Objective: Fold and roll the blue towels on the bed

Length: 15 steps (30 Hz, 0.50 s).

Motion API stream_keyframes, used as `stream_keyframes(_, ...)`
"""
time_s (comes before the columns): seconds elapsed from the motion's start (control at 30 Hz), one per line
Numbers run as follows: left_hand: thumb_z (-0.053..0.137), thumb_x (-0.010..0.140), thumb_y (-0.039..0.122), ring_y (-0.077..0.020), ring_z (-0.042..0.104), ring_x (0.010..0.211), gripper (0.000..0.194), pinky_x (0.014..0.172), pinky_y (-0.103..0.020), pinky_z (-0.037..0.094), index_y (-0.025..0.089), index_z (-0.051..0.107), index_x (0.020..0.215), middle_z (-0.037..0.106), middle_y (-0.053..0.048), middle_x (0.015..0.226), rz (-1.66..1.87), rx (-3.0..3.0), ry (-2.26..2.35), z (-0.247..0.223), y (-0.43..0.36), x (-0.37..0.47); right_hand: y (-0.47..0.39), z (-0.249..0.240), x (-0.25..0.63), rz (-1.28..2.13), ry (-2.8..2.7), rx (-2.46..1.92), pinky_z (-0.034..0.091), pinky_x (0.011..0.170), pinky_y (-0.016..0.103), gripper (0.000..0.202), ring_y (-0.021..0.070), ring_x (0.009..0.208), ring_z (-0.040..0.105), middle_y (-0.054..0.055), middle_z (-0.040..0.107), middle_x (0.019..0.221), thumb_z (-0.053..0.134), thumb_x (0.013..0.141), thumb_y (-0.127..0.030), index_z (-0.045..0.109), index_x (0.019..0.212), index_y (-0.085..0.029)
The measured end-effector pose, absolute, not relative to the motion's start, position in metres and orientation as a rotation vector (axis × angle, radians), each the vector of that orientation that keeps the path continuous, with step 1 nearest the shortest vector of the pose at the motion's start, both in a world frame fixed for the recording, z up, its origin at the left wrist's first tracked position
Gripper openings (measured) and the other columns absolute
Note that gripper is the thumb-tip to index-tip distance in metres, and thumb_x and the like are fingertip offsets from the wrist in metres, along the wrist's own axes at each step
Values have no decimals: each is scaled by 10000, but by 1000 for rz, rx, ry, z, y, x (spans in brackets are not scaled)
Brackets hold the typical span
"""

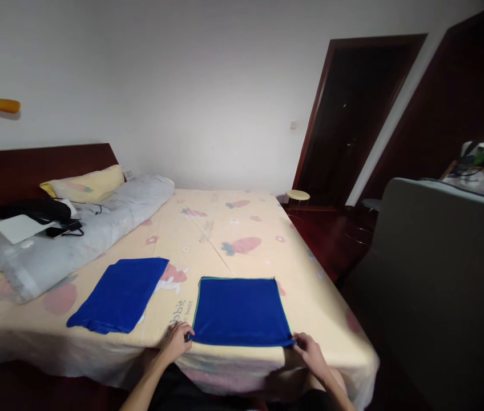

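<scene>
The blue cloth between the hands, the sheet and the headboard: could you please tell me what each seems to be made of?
Blue cloth: probably thin fabric with a matte finish; it lies flat and shows no shine.
Sheet: likely cotton or similar, matte and printed, as it creases and drapes over the side.
Headboard: perhaps smooth wood or veneer, judging by its dark reddish-brown colour; no grain shows.

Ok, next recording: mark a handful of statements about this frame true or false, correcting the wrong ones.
1. The left hand holds the green-edged cloth at its near left corner. True.
2. The right hand holds its far left corner. False: the near right one.
3. Another blue cloth lies left of it. True.
4. The bed sheet is plain. False: it has carrot prints.
5. The stool nearest the bed has a pale yellow seat. True.
</scene>
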<state>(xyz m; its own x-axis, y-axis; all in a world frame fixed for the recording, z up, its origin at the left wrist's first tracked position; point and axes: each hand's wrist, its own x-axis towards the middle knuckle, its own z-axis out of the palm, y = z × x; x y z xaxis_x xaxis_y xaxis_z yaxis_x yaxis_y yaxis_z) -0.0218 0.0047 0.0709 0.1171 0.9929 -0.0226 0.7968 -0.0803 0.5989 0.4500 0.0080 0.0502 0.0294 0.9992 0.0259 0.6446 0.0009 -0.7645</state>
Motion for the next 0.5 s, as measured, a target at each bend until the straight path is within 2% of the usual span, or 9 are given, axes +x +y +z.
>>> stream_keyframes(0.1, 562, 651, 217, -167, 597, 776, 186, 774, -296, 464, 221, 688, 788, 657, 16, 727, 620, 1788, 1740, 63, 6, -26, 7, 53, 452, 845, -1616, -1667, 493, 742, 350, 258, 216, 746, 633, 47, 701, 746, 485, 638, -406, 641, 721, -217)
stream_keyframes(0.17, 552, 700, 314, -168, 600, 710, 223, 698, -292, 475, 190, 687, 825, 642, 15, 668, 675, 1691, 1739, 59, 10, -26, 9, 55, 451, 899, -1578, -1652, 495, 704, 339, 290, 208, 700, 629, 42, 696, 704, 477, 664, -443, 642, 706, -208)
stream_keyframes(0.3, 534, 733, 490, -190, 635, 789, 370, 709, -295, 488, 181, 674, 879, 683, -9, 748, 786, 1580, 1715, 57, 20, -23, 19, 54, 446, 930, -1516, -1649, 497, 664, 322, 363, 203, 686, 635, 41, 704, 689, 463, 690, -514, 640, 703, -197)
stream_keyframes(0.4, 538, 737, 479, -191, 643, 801, 356, 714, -290, 487, 178, 656, 885, 687, -20, 771, 812, 1556, 1752, 58, 30, -18, 29, 51, 442, 873, -1486, -1692, 501, 687, 328, 394, 214, 719, 654, 41, 720, 720, 448, 692, -517, 647, 807, -198)
stream_keyframes(0.5, 545, 748, 372, -159, 627, 740, 231, 681, -259, 463, 190, 628, 865, 648, 20, 699, 767, 1566, 1843, 57, 36, -14, 34, 46, 439, 803, -1508, -1744, 494, 675, 333, 372, 215, 691, 660, 35, 717, 700, 429, 715, -488, 627, 862, -209)
